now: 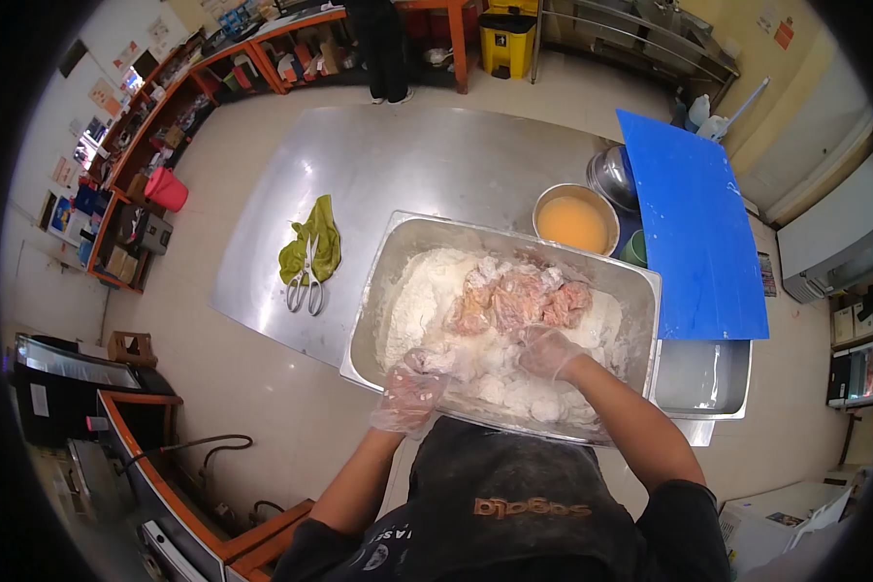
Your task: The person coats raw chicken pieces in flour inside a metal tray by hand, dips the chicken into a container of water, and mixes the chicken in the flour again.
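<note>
A deep metal tray [647, 320] holds white flour [416, 308] and pieces of raw meat [514, 299] partly dusted with it. My left hand [409, 396], in a clear plastic glove, is at the tray's near left edge, its fingers curled around a floured piece [435, 360]. My right hand [545, 351], also gloved, is inside the tray just below the meat, fingers pointing down into the flour. Its fingertips are partly hidden, and what they hold, if anything, cannot be made out.
Scissors [306, 283] lie on a green cloth [322, 238] on the steel table [378, 145]. Behind the tray are a bowl of orange liquid [572, 224], a metal bowl [611, 178] and a green cup [634, 249]. A blue board [694, 223] covers part of a second tray [703, 378]. A person [376, 48] stands beyond.
</note>
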{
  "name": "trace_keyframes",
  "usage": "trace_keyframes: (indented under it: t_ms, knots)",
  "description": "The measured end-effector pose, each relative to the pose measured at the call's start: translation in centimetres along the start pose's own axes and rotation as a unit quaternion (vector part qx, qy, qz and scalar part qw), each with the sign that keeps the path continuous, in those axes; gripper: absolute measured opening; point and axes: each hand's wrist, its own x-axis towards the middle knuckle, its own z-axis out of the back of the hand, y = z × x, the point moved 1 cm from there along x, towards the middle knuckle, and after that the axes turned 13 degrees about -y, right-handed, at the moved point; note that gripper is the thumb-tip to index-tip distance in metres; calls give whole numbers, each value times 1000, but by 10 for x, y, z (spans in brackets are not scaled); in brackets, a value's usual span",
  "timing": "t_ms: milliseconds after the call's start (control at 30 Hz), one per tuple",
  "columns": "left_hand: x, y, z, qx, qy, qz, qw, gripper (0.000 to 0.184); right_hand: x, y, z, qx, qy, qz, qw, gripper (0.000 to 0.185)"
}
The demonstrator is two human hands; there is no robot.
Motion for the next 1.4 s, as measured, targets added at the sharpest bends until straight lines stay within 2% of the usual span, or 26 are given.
trace_keyframes:
  t_ms: [33, 100, 133, 200, 233, 267, 300, 433, 500, 533, 600, 633, 700, 733, 800, 833, 900, 933, 1000, 1133, 1167, 1233, 1267, 1300, 1367, 1400]
  knots:
    - [4, 6, 0, 0, 1, -1, 1000, 13, 0, 3, 0, 0, -1, -1, 1000, 29]
    - [6, 13, -3, 42, 44, -9, 998, 10, -2, 10, -2, 22, -59, -130, 990, 29]
    - [6, 10, -5, 56, 60, -12, 997, 11, -4, 10, -5, 21, -59, -133, 989, 29]
    - [8, -1, -12, 167, 69, -63, 982, 10, 0, 8, -10, -2, -75, -74, 994, 24]
    - [11, 0, -11, 166, 69, -64, 982, 10, -2, 4, -15, -2, -75, -74, 994, 24]
    - [14, 1, -10, 304, 112, -214, 922, 12, -6, 0, -20, -22, -107, -37, 993, 23]
    - [16, 3, -11, 428, 149, -353, 819, 14, -10, -4, -22, -42, -138, 0, 989, 22]
    - [22, 6, -20, 431, 175, -362, 808, 17, -32, -4, 7, 14, -76, -10, 997, 21]
    - [29, -2, -31, 342, 146, -339, 864, 19, -34, -17, 7, 0, -56, -42, 998, 22]
    - [37, 2, -33, 342, 146, -339, 864, 19, -33, -23, 9, 1, -55, -43, 998, 22]
    - [51, 26, -39, 503, 266, -272, 776, 22, -34, -35, 11, 69, -93, -81, 990, 20]
    - [53, 33, -40, 501, 272, -272, 775, 22, -36, -34, 7, 72, -92, -85, 989, 20]
    - [58, 45, -37, 447, 128, -87, 881, 22, -31, -24, -3, -8, -137, -3, 991, 20]
    - [53, 38, -31, 447, 129, -84, 881, 22, -33, -5, -2, -6, -134, -4, 991, 20]
    - [42, 26, -9, 332, 71, -146, 929, 24, -45, 36, 2, -104, -117, -204, 966, 18]
    - [39, 24, 1, 293, 52, -165, 940, 25, -45, 48, 8, -103, -114, -202, 967, 18]
    - [31, 30, 16, 372, 52, -166, 912, 29, -43, 68, 15, -13, -167, -53, 985, 17]
    - [29, 29, 16, 373, 50, -165, 912, 29, -30, 65, -5, -53, -138, 69, 987, 15]
    - [25, 24, 11, 166, -33, 22, 985, 31, -2, 69, -33, -95, -76, 140, 983, 12]
    - [25, 16, 7, 96, -85, 52, 990, 20, 25, 83, -53, -24, -123, 148, 981, 10]
    - [28, 37, 11, 167, -82, -116, 976, 18, 22, 86, -49, -33, -142, 168, 975, 11]
    - [25, 23, 10, 228, -79, -274, 931, 17, 9, 89, -37, -45, -154, 190, 969, 12]
    - [20, 11, 10, 139, -69, -115, 981, 17, -7, 84, -30, -15, -165, 194, 967, 13]
    - [19, -1, 10, 42, -56, 47, 996, 18, -23, 77, -23, 15, -175, 198, 964, 14]
    - [22, -1, 13, 47, -45, 49, 997, 24, -53, 60, -5, 205, -247, 207, 924, 20]
    - [23, 0, 14, 57, -27, 44, 997, 31, -66, 47, 0, 297, -218, 194, 909, 23]
